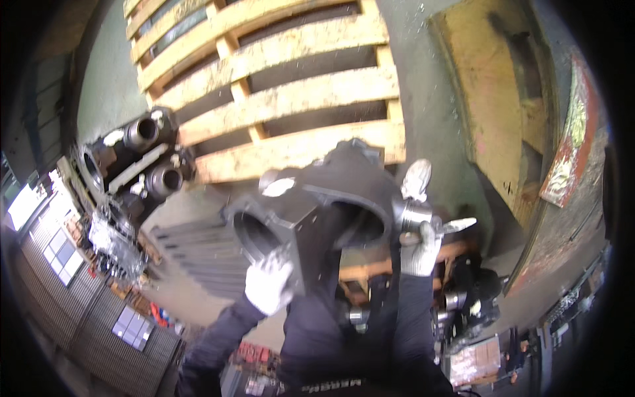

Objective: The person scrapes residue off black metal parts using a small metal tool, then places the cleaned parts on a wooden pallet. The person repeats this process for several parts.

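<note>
The dark metal casing [324, 182] lay between the two hands, its long axis running left to right: the left hand [270, 281] pinched the left opening's rim; the right hand [423, 250] met the silvery collar [417, 215], its closure unclear.

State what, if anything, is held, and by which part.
A black casting: the left hand grips its round opening's rim; the right hand is at its silvery cylindrical end, grip unclear.

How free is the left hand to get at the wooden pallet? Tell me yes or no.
Likely no: the left hand appears to grip the black casting, whose bulk lies between it and the wooden pallet.
</note>
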{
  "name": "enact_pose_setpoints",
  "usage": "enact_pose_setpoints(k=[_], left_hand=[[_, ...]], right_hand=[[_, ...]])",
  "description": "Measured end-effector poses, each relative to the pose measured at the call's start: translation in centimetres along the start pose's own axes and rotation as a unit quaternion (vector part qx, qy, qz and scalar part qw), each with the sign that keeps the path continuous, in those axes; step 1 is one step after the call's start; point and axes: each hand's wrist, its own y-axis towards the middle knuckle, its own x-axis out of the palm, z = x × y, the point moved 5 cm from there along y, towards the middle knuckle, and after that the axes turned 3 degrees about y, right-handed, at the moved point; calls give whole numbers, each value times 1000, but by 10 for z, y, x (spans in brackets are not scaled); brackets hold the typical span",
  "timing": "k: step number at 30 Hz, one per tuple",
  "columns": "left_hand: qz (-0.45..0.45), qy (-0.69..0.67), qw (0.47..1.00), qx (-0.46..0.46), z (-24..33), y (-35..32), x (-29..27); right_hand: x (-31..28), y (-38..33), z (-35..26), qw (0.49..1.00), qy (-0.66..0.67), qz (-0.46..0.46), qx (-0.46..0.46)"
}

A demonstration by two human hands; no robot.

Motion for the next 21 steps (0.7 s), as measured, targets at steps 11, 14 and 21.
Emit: enact_pose_setpoints(k=[11, 14, 21], left_hand=[[-46, 44, 998, 12, 15, -34, 71], [-31, 76, 996, -18, 7, -46, 85], [35, 14, 998, -43, -31, -61, 86]], right_hand=[[-56, -1, 11, 998, 12, -69, -4], [-54, -10, 10, 998, 11, -45, 33], [-27, -30, 9, 998, -25, -35, 54]])
